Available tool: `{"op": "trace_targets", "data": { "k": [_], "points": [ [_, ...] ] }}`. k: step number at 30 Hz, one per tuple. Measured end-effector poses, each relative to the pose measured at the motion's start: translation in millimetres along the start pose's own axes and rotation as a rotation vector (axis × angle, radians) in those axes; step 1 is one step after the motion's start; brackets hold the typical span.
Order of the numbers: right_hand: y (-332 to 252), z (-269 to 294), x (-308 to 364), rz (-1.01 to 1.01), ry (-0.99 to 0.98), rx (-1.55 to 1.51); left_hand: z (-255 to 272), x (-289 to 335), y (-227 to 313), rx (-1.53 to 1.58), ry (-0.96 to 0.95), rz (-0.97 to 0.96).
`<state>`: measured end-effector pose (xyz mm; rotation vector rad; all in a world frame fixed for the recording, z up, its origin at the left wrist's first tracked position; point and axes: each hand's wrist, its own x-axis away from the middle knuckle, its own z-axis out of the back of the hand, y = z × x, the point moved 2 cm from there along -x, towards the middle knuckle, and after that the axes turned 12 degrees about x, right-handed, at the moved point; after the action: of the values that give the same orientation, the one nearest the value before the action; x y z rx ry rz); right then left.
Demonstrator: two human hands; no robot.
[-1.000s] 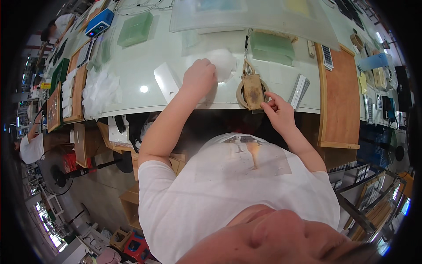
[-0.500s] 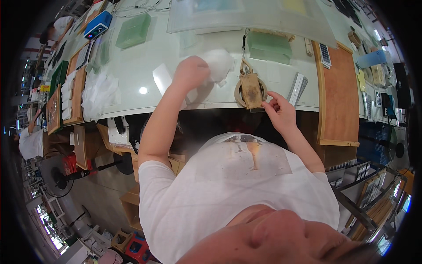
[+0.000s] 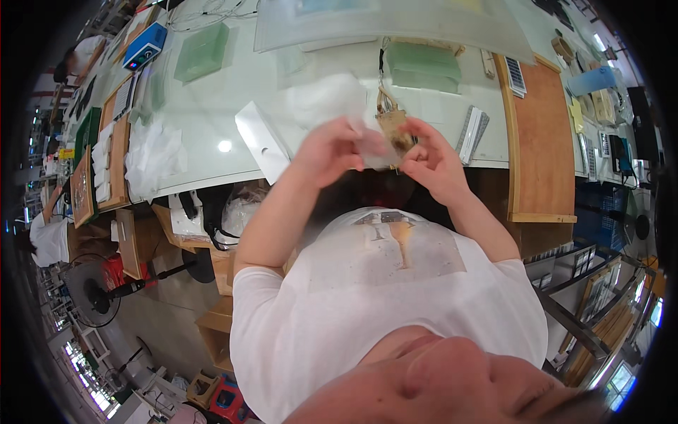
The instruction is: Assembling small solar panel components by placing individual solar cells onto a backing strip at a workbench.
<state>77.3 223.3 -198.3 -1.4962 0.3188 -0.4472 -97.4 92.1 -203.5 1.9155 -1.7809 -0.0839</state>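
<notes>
My left hand (image 3: 330,153) is closed on a thin translucent sheet (image 3: 372,143), which blurs with motion near the bench's front edge. Close by on the right, my right hand (image 3: 436,164) has its thumb and curled fingers drawn together; what they pinch, if anything, is too small to make out. Between and just beyond the hands lies a brown, stained flat block (image 3: 390,124) with wires at its far end, partly covered by the fingers and the sheet. A heap of thin white sheets (image 3: 328,99) rests past my left hand.
A white strip-like box (image 3: 260,141) lies left of my left arm, beside more white sheets (image 3: 154,157). Green translucent stacks (image 3: 424,68) (image 3: 202,53) stand farther back. A wooden board (image 3: 540,134) and silvery strips (image 3: 472,136) are at right. A translucent panel (image 3: 395,28) overhangs the far side.
My left hand has come from the white heap rightward and nearer, bringing a thin sheet. My right hand has shifted slightly left, its fingers now over the brown block. The white box has turned.
</notes>
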Motion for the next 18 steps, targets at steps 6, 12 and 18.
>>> {"op": "trace_targets", "data": {
  "k": [6, 12, 18],
  "points": [
    [14.4, 1.4, -6.6, -0.175, 0.019, -0.041, -13.5, -24.8, -17.4, 0.026, 0.049, -0.065],
    [27.9, 6.7, -2.8, -0.159, 0.107, -0.021, 3.0, -53.9, -14.0, -0.689, 0.302, -0.211],
    [28.3, 16.9, -4.5, -0.312, 0.175, 0.189, -1.1, -66.0, -6.8, -1.330, 0.411, -0.467]
  ]
}}
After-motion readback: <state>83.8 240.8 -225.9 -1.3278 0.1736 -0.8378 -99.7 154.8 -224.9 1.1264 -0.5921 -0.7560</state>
